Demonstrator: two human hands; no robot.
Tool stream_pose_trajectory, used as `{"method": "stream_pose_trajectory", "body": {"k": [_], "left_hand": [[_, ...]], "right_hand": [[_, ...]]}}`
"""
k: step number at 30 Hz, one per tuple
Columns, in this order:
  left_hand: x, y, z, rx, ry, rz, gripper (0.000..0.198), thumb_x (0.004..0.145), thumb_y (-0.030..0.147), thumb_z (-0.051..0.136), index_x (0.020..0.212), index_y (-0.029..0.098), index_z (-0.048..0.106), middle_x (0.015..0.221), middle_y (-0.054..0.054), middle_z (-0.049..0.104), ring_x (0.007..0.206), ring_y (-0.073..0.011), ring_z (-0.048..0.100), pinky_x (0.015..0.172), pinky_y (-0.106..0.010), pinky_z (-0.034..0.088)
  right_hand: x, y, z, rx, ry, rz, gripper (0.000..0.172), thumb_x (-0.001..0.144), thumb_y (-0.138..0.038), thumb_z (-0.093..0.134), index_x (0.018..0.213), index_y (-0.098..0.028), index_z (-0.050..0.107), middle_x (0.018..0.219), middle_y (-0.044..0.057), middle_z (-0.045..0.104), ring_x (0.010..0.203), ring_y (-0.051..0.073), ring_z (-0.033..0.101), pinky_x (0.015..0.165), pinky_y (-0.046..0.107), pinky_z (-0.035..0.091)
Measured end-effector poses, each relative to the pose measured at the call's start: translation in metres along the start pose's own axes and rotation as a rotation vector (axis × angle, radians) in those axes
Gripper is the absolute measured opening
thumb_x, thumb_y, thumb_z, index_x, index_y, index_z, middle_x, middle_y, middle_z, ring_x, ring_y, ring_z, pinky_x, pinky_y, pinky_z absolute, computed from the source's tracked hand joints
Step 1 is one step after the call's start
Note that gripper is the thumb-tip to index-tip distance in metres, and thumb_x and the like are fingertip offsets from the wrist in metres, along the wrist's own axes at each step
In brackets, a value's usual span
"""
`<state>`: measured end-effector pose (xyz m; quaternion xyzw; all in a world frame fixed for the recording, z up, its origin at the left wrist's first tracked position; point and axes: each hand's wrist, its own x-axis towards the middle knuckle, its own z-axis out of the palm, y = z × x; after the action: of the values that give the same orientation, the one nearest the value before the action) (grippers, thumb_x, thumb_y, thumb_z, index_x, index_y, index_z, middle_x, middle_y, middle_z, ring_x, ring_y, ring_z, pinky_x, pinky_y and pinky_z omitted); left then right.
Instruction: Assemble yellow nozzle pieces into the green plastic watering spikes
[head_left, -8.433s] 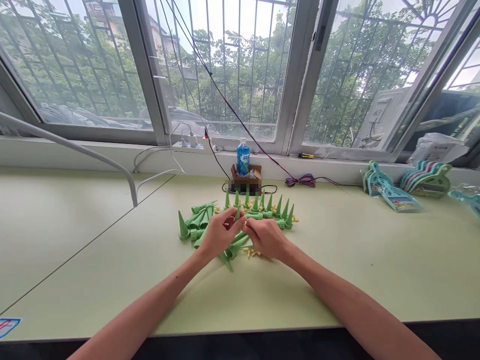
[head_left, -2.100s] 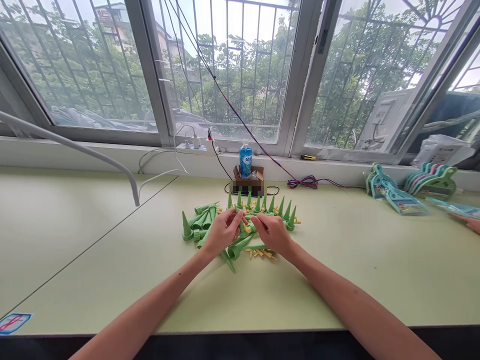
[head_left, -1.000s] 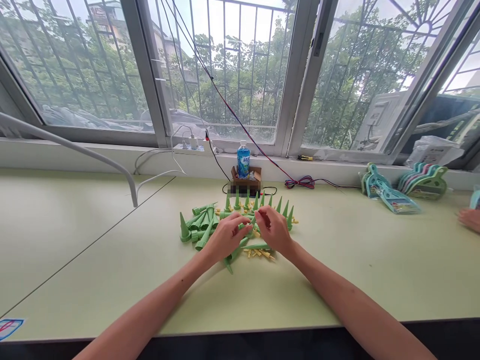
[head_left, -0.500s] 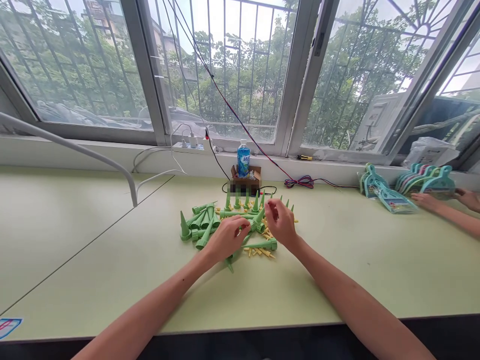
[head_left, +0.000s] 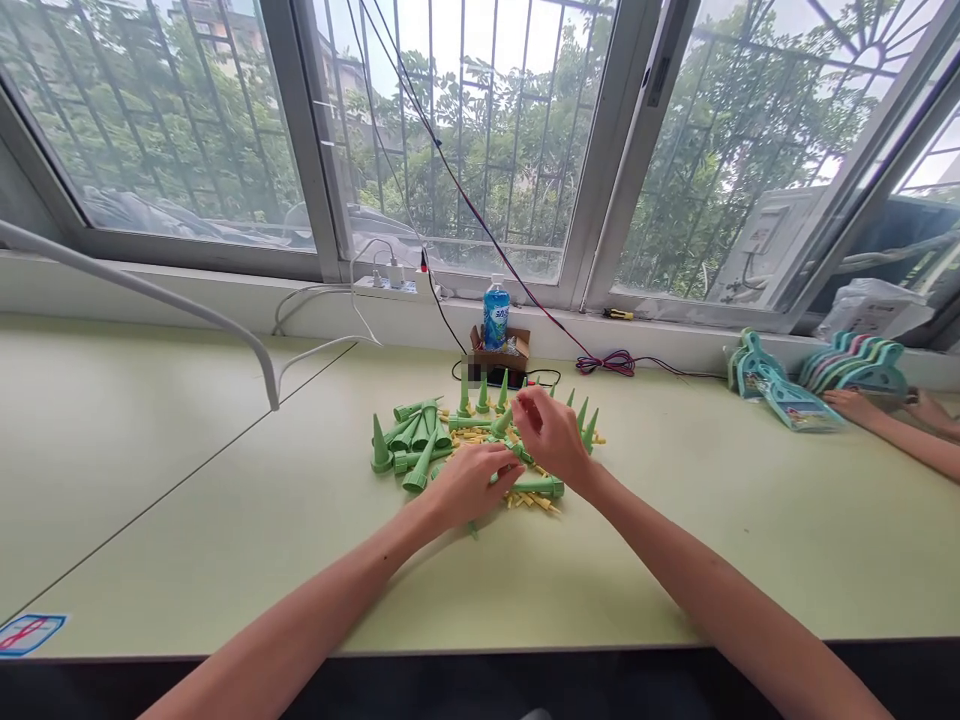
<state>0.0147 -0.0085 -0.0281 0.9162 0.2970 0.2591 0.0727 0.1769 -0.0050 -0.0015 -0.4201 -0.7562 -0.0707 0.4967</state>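
Observation:
A heap of green plastic cone spikes [head_left: 420, 440] lies on the pale green table [head_left: 225, 520], some standing upright in a row [head_left: 581, 415] at the back, with small yellow pieces [head_left: 532, 500] scattered among them. My left hand [head_left: 472, 485] rests curled on the near side of the heap, gripping a green cone spike [head_left: 501, 424] that sticks up past its fingers. My right hand [head_left: 551, 435] hovers just above and right of it, fingers pinched together near the spike's tip; what they hold is too small to make out.
A blue-labelled bottle [head_left: 496, 315] stands in a small brown box [head_left: 501, 355] by the window, beside red and black cables [head_left: 615, 362]. Coloured plastic packs [head_left: 780, 395] lie at the far right, where another person's hands [head_left: 851, 405] reach. A white bent tube [head_left: 150, 295] crosses the left.
My right hand has lifted off the heap and moved up toward the spike's tip. My left hand stays on the heap holding the spike. Another person's hands have come in at the far right.

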Motion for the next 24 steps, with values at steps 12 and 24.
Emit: {"method": "stream_pose_trajectory", "body": {"k": [12, 24], "left_hand": [[-0.001, 0.002, -0.002, 0.056, 0.009, 0.02, 0.036, 0.096, 0.032, 0.04, 0.073, 0.017, 0.064, 0.067, -0.004, 0.062, 0.06, -0.0148, 0.052, 0.056, -0.026, 0.033], [0.0, 0.005, -0.005, 0.018, 0.025, 0.006, 0.031, 0.094, 0.027, 0.044, 0.079, 0.017, 0.069, 0.075, -0.006, 0.068, 0.066, -0.0168, 0.06, 0.062, -0.026, 0.04]], "right_hand": [[0.09, -0.015, 0.074, -0.157, -0.339, -0.075, 0.017, 0.094, -0.019, 0.039, 0.084, -0.017, 0.052, 0.064, 0.001, 0.055, 0.055, 0.011, 0.044, 0.055, 0.021, 0.025], [0.1, -0.001, 0.11, -0.137, -0.478, 0.113, 0.021, 0.089, -0.012, 0.041, 0.077, -0.013, 0.057, 0.059, 0.003, 0.054, 0.052, 0.012, 0.051, 0.05, 0.022, 0.025]]}}
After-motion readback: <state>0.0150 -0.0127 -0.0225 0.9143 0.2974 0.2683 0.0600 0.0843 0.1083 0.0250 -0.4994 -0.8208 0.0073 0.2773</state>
